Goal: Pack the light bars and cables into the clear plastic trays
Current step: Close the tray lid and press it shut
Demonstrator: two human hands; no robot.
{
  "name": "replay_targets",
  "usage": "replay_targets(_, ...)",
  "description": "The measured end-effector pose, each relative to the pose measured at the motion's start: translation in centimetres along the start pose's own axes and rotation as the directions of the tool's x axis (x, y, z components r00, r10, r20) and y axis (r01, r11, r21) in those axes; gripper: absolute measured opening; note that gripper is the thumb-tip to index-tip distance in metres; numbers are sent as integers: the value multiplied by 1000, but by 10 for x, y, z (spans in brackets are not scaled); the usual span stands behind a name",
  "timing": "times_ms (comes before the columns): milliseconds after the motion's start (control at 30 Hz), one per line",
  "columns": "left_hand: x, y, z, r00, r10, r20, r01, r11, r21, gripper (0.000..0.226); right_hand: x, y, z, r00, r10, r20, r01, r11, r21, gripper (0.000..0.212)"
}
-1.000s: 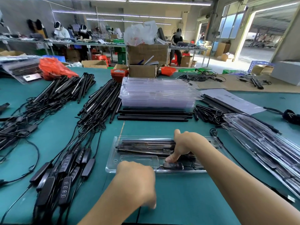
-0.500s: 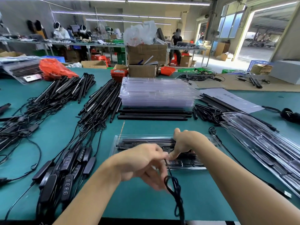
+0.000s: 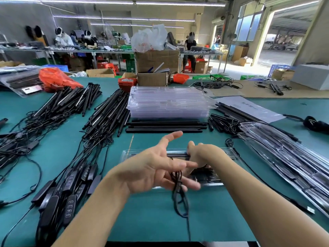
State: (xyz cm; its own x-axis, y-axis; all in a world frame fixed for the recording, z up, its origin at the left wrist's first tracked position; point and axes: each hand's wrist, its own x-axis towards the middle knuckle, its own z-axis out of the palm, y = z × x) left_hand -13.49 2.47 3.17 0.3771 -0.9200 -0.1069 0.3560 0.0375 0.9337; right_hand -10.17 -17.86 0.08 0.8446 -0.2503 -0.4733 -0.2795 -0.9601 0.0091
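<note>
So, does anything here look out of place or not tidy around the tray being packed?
Yes. A loose black cable dangles in loops from the left hand, hanging over the green table in front of the clear plastic tray instead of lying inside it. The right hand rests on the tray's contents.

Tray stack (image 3: 169, 104) behind bars (image 3: 165, 126), cabled bars (image 3: 106, 113) left (packed trays (image 3: 288, 157) right)

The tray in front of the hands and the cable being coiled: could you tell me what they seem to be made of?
The tray looks like thin, clear, glossy moulded plastic: the green mat shows through it and its rim catches light. The cable looks like matte black rubber or plastic sheathing, limp enough to hang in loops.
</note>
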Motion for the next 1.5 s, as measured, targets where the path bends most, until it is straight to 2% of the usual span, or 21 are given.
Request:
replay_targets(67,-8,11,-5,998,-43,-48,49,990,134,66,-1,0,0,1000,2,20,-3,1000,19,113)
replay_targets(133,-12,24,-10,979,-71,-189,126,945,302,58,-1,1,0,1000,0,20,-1,999,40,114)
replay_targets(200,-16,40,-13,937,-106,-333,267,833,484,60,-1,1,0,1000,-10,11,10,999,37,113)
replay_targets(267,-22,58,-15,902,-150,-405,389,689,612,65,-2,1,0,1000,-17,14,17,999,41,112)
replay_targets(400,-35,94,-19,910,-169,-379,414,439,797,82,-2,1,-2,999,-27,33,24,998,63,113)
replay_targets(500,-23,102,-24,897,-8,-442,434,204,878,79,-3,1,-2,998,-39,41,36,996,78,115)
replay_targets(600,1,88,-28,869,268,-415,405,97,909,61,-3,1,-1,998,-43,37,40,995,90,115)
replay_targets(667,16,73,-36,769,550,-326,437,-81,896,47,-3,1,-1,999,-46,27,44,996,83,115)
replay_targets(733,27,55,-49,612,754,-239,565,-205,799,50,-2,2,0,998,-50,22,48,995,87,114)
replay_targets(800,32,39,-63,507,793,-339,729,-184,660,61,-2,3,1,999,-53,14,51,994,92,112)
replay_targets(867,31,24,-74,446,719,-533,837,-126,532,64,-1,5,1,998,-56,4,55,994,91,112)
replay_targets(933,25,14,-83,413,591,-693,878,-54,477,49,1,6,2,998,-59,1,59,994,97,113)
replay_targets(1000,15,6,-87,400,476,-783,904,-62,424,31,2,7,2,998,-61,0,61,991,120,112)
replay_targets(1033,9,3,-87,394,417,-819,914,-82,398,36,2,8,2,998,-61,2,61,988,139,110)
replay_targets(1067,2,-1,-83,382,353,-854,922,-85,377,50,3,8,2,998,-62,7,60,985,163,108)
replay_targets(1167,-5,-17,-66,358,220,-907,932,-29,361,108,3,9,2,998,-67,17,62,975,215,101)
replay_targets(1233,-2,-26,-54,346,189,-919,934,17,356,128,2,9,1,998,-67,18,61,972,228,100)
replay_targets(1333,2,-30,-46,358,196,-913,916,116,384,142,0,9,2,998,-54,-8,55,962,267,101)
replay_targets(1400,6,-31,-45,403,175,-898,876,209,434,145,-1,9,7,997,-13,-76,35,953,302,104)
replay_targets(1433,8,-33,-45,425,160,-891,860,234,452,144,-1,9,9,994,10,-111,25,948,316,104)
replay_targets(1500,14,-38,-45,441,183,-879,852,223,474,134,-1,10,12,988,30,-154,23,943,333,104)
